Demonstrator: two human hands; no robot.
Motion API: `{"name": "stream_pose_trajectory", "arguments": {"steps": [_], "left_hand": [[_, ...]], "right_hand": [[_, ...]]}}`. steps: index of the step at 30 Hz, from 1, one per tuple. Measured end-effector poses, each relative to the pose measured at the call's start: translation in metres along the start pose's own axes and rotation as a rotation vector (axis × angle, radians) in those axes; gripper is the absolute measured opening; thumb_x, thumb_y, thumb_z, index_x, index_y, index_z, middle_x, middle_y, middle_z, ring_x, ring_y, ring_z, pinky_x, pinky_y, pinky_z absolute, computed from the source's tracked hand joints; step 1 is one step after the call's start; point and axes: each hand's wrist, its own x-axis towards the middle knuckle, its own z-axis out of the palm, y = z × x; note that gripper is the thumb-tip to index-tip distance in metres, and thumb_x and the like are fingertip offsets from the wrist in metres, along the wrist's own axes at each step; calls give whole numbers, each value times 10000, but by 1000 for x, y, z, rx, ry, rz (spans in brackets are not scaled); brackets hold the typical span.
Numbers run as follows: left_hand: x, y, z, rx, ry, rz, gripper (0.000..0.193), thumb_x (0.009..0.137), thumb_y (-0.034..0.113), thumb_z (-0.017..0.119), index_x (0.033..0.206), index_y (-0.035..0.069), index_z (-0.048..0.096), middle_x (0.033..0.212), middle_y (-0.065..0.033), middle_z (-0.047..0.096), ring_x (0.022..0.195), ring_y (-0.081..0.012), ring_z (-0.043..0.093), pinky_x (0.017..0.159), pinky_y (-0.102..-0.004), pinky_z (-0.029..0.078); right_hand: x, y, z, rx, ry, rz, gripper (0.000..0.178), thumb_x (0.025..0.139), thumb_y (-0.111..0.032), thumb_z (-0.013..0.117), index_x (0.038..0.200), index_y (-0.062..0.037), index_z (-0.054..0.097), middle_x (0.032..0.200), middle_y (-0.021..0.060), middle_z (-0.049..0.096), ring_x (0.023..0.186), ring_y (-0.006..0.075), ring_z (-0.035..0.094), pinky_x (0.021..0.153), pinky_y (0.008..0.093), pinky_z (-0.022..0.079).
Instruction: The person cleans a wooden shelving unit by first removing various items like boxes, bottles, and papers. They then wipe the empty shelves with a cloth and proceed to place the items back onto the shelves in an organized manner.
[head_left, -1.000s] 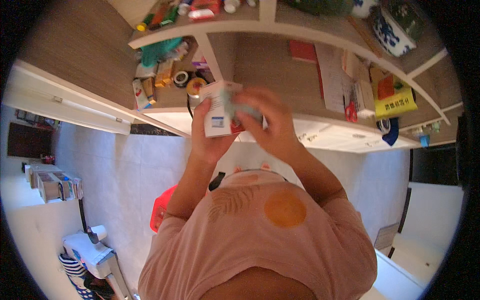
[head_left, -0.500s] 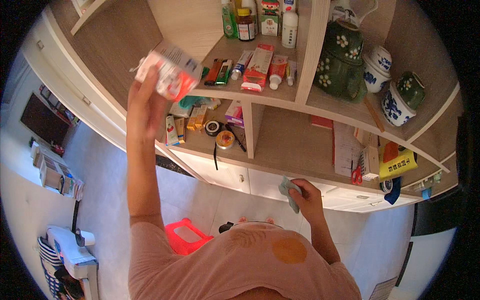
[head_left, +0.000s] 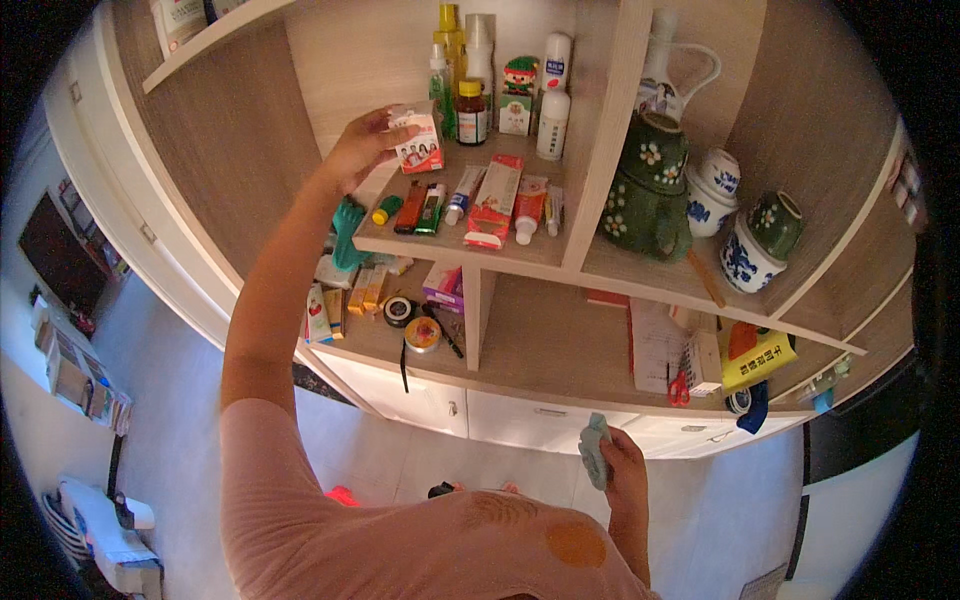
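With our left hand [head_left: 362,152] we grip a white-and-red box [head_left: 420,152] near the shelf's [head_left: 400,246] left edge; our right hand [head_left: 624,466] (fingers curled in) holds a pale cloth [head_left: 594,450].

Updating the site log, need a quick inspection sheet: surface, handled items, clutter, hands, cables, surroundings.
Surface: wood-grain upper shelf and lower shelf.
Handled items: white-and-red box at the upper shelf, contact with it unclear; grey-green cloth held in front of the cabinet.
Clutter: brown bottle, red-capped tube and flat red carton above; round tin and red scissors below.
Hands: left hand grips the box; right hand grips the cloth.
Cables: nothing seen for certain; a thin black strap hangs over the lower edge.
Surroundings: green teapot to the right, white cabinet doors below.
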Motion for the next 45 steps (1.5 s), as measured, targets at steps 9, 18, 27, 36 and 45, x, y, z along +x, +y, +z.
{"name": "stream_pose_trajectory", "arguments": {"steps": [9, 18, 27, 36, 45], "left_hand": [[6, -7, -7, -20, -128, 59, 757, 734, 42, 620, 1340, 125, 175, 1228, -189, 372, 1097, -236, 430, 907, -300, 388], [-10, -5, -20, 32, -155, 188, 617, 759, 35, 591, 1296, 124, 301, 1261, -139, 352, 1104, -199, 416, 906, -304, 385], [7, -20, -25, 234, -128, 503, 313, 800, -2, 543, 1105, 45, 491, 1072, -61, 518, 921, -115, 521, 795, -240, 442], [13, -26, -24, 268, -121, 522, 241, 784, -21, 551, 1010, 36, 492, 1026, -42, 513, 967, -148, 510, 829, -261, 435], [10, -21, -21, 121, -194, 337, 354, 760, -9, 588, 1070, 95, 453, 1058, -42, 482, 1037, -168, 459, 875, -280, 406]], "right_hand": [[-4, 0, 6, 63, -44, 22, 262, 836, -99, 472, 1056, 42, 488, 914, 136, 585, 772, 196, 581, 630, 296, 495], [2, 1, 29, 50, -99, 86, 242, 826, -90, 494, 1035, 30, 518, 911, 108, 589, 749, 171, 578, 660, 273, 487], [3, 7, 45, 12, -98, 102, 240, 824, -107, 506, 1023, 26, 524, 882, 99, 594, 729, 166, 576, 655, 268, 481], [-2, 7, 50, -6, -56, 114, 237, 829, -120, 488, 1012, 26, 529, 866, 98, 589, 713, 157, 566, 619, 254, 464], [-5, 9, 55, 60, -29, 138, 223, 830, -96, 486, 1011, 24, 537, 871, 89, 586, 732, 148, 563, 647, 254, 462]]}}
